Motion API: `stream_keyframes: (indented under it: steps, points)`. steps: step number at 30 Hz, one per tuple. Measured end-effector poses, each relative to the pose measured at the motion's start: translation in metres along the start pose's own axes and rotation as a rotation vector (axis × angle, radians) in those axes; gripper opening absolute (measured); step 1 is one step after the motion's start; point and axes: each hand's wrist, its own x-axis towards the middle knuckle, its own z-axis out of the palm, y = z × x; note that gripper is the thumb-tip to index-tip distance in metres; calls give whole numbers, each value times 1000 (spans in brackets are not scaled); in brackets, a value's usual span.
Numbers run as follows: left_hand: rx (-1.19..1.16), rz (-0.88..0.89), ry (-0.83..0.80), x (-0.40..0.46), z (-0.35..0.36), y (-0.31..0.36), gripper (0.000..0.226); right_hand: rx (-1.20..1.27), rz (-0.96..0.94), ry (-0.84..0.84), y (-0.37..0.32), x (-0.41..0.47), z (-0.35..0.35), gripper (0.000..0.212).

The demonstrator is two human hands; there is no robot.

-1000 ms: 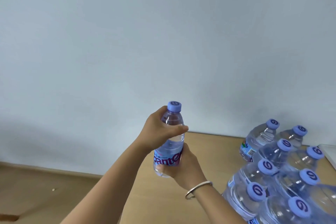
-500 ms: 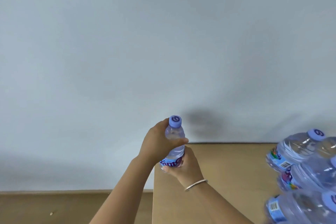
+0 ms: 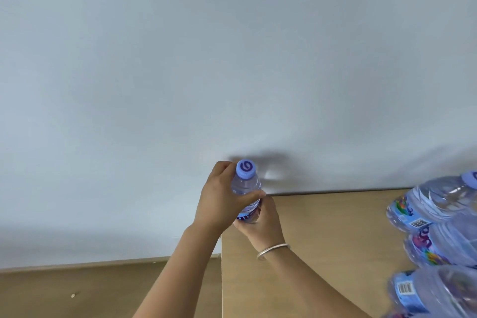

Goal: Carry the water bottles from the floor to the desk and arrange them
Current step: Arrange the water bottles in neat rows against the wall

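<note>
Bottle being held over the desk's far left corner

Both the left hand (image 3: 219, 204) and right hand (image 3: 260, 222) are clamping the water bottle (image 3: 246, 190) at frame centre; set down on the desk (image 3: 322, 227) this near the edge, it could be tipping off.

Bare forearms; thin silver bangle (image 3: 273, 250) on right wrist.

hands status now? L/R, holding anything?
Left hand: gripping the upper part of the water bottle, just below its cap.
Right hand: gripping the same bottle lower down, at the label.
</note>
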Motion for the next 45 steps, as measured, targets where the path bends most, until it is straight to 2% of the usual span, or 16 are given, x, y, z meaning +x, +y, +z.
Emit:
stream_keyframes:
  steps: [6,12,15,17,19,22,24,26,29,31,34,37,40,43,45]
  points:
    - [-16,-2,87,1,3,0,54,-100,-3,-67,4,10,1,40]
    - [2,-23,101,-4,7,2,60,-213,45,-105,4,12,-1,48]
    - [22,-39,74,-12,11,4,78,-240,91,-151,1,6,-7,47]
    - [-2,-77,65,-22,14,4,97,-234,83,-129,2,-7,-16,36]
    - [-9,-146,64,-33,17,2,105,-224,89,-138,5,-23,-28,42]
    - [45,-276,16,-56,21,-5,103,-220,151,-222,10,-50,-52,58]
    - [60,-399,-46,-75,25,-5,97,-195,123,-223,10,-73,-69,55]
    - [98,-445,-129,-96,37,3,82,-158,101,-195,13,-102,-89,51]
    - [106,-326,-275,-122,63,34,56,-127,160,-179,25,-144,-118,39]
    - [44,-183,-381,-137,82,61,48,-100,226,-195,39,-168,-138,34]
    - [11,45,-617,-149,108,100,63,-122,300,-201,57,-196,-169,32]
    - [0,142,-778,-157,136,131,85,-163,345,-110,68,-208,-198,26]
    - [-25,154,-759,-165,159,151,89,-202,359,-96,70,-209,-214,12]
    - [-95,76,-676,-169,172,157,78,-202,330,-99,76,-212,-218,20]
    - [-113,42,-642,-172,175,155,74,-188,313,-75,79,-214,-221,17]
